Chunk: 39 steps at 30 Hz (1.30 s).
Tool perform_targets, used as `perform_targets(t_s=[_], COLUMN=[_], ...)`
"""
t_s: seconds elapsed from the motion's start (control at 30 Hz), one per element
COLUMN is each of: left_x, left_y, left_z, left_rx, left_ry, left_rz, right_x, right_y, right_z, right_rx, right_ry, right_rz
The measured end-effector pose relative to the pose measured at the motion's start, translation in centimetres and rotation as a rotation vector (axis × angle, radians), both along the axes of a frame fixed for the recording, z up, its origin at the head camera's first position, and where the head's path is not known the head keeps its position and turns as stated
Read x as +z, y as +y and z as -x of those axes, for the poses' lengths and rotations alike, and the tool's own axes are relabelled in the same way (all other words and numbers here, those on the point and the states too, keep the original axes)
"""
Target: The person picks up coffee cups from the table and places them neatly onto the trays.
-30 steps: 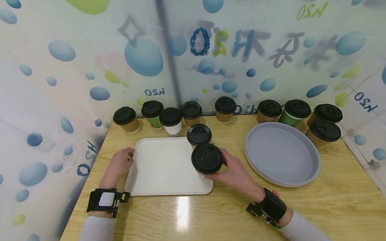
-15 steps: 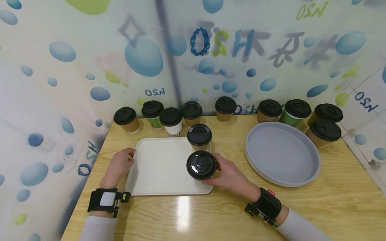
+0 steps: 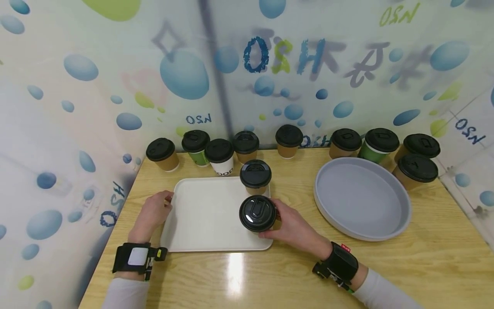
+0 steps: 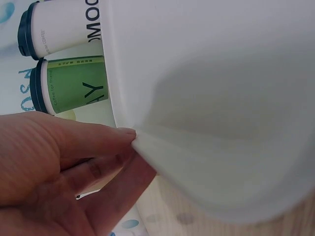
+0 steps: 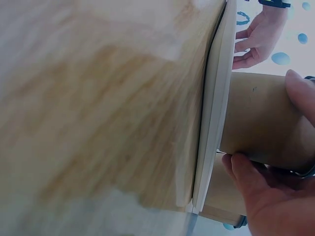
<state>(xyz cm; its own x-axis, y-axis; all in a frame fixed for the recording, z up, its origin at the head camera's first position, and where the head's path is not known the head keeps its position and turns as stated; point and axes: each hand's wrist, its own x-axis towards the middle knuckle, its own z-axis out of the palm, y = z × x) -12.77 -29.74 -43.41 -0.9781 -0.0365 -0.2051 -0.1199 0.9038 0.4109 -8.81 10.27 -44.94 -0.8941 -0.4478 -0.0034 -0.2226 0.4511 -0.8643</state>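
My right hand (image 3: 296, 224) grips a brown paper coffee cup (image 3: 257, 213) with a shiny black lid, thumb and fingers on opposite sides. The cup is upright at the right end of a white rectangular tray (image 3: 204, 216); in the right wrist view its brown wall (image 5: 263, 115) comes right down to the tray's rim. Just behind it, another brown coffee cup (image 3: 255, 176) with a black lid stands at the tray's back right corner. My left hand (image 3: 151, 214) pinches the tray's left edge, thumb on the rim (image 4: 127, 132) and fingers beneath.
Along the wall, several lidded coffee cups stand in a row, among them a white cup (image 3: 221, 158) and a green cup (image 3: 197, 150). A round grey tray (image 3: 362, 199) lies to the right, with several cups behind it, including a brown cup (image 3: 414, 171).
My right hand has brought its coffee cup slightly left and towards me, away from the cup behind, then nearly stopped. The left hand stays at the tray's edge.
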Motion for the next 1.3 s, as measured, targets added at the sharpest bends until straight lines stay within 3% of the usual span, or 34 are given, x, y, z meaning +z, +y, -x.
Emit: perform_targets(t_s=[0.4, 0.53, 0.63, 0.87, 1.07, 1.3], left_x=[-0.1, -0.1, 0.0, 0.0, -0.1, 0.2], left_y=[0.1, 0.1, 0.1, -0.1, -0.1, 0.2], left_z=[0.0, 0.0, 0.1, 0.0, -0.3, -0.2], left_rx=[-0.012, -0.019, -0.025, -0.024, -0.032, -0.037], left_ry=[0.012, 0.011, 0.008, 0.007, 0.020, 0.023], left_rz=[-0.007, -0.006, 0.000, 0.010, 0.023, 0.042], right_x=[-0.1, 0.4, 1.0, 0.9, 0.5, -0.2], right_y=[0.5, 1.6, 2.5, 1.8, 0.3, -0.4], right_z=[0.1, 0.1, 0.3, 2.5, 4.5, 5.3], right_rx=[0.031, 0.069, 0.054, -0.048, -0.051, -0.049], right_ry=[0.048, -0.020, -0.040, 0.121, 0.113, 0.109], right_rz=[-0.029, -0.066, -0.141, -0.386, -0.468, -0.484])
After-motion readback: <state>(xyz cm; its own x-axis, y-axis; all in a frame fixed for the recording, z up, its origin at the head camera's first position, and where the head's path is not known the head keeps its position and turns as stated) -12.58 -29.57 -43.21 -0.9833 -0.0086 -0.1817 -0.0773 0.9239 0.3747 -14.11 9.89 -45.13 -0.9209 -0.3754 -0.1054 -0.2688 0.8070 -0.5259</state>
